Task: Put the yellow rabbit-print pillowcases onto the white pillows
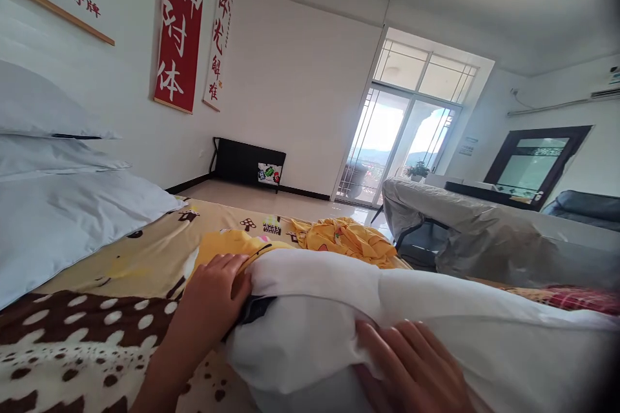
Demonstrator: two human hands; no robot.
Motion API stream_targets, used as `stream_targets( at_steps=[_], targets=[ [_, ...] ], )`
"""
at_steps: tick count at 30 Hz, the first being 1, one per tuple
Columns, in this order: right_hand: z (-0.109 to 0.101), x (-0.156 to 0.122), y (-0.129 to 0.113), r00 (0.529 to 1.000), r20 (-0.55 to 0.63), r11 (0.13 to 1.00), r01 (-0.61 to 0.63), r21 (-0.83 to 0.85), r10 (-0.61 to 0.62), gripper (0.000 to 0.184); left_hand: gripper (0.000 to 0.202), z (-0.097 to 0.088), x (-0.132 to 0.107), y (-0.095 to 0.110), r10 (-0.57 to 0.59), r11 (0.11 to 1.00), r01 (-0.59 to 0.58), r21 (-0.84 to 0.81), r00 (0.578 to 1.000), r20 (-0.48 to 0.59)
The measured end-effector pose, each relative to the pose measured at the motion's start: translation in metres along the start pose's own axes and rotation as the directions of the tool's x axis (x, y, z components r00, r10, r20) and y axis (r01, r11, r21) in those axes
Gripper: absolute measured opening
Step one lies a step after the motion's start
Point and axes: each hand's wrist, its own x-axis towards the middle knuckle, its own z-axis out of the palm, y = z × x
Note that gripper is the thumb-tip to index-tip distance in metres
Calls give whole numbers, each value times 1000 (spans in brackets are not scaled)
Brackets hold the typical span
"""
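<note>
A bulky white pillow (436,329) lies across the patterned bedsheet (97,322) right in front of me. My left hand (213,300) reaches forward, fingers curled round the pillow's left end where a yellow cover (227,245) bunches up. My right hand (411,364) rests on the near side of the pillow, its fingers pressed together and gripping a fold of the white fabric. More crumpled yellow cloth (346,239) lies just behind the pillow.
Stacked white pillows (58,206) sit at the left by the wall. A grey-covered table (484,232) stands to the right of the bed. Red and white scrolls (181,26) hang on the wall; a glass balcony door (397,142) is at the far end.
</note>
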Motion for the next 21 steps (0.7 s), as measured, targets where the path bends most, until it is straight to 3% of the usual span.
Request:
stream_targets(
  at_steps=[3, 6, 11, 14, 17, 21],
  targets=[
    [6, 32, 4, 992, 66, 993, 110, -29, -108, 36, 37, -1, 3, -1, -48, 999, 46, 27, 996, 75],
    [22, 61, 3, 949, 245, 980, 188, 66, -199, 51, 37, 4, 4, -6, -59, 997, 53, 64, 993, 103],
    [56, 93, -3, 828, 529, 972, 77, 221, -186, 65, 25, 12, 11, -36, -40, 999, 32, 45, 980, 194],
    [71, 105, 1, 753, 633, 968, 16, 252, -177, 66, 26, 14, 19, -51, -80, 995, 89, -37, 975, 208],
    [84, 113, 6, 693, 691, 965, 28, 261, -208, 66, 38, 16, 28, -51, -170, 982, 181, -55, 973, 156],
    [97, 119, 1, 636, 725, 957, 82, 277, -264, 63, 35, 21, 30, -37, -171, 978, 160, -136, 983, -67]
  ],
)
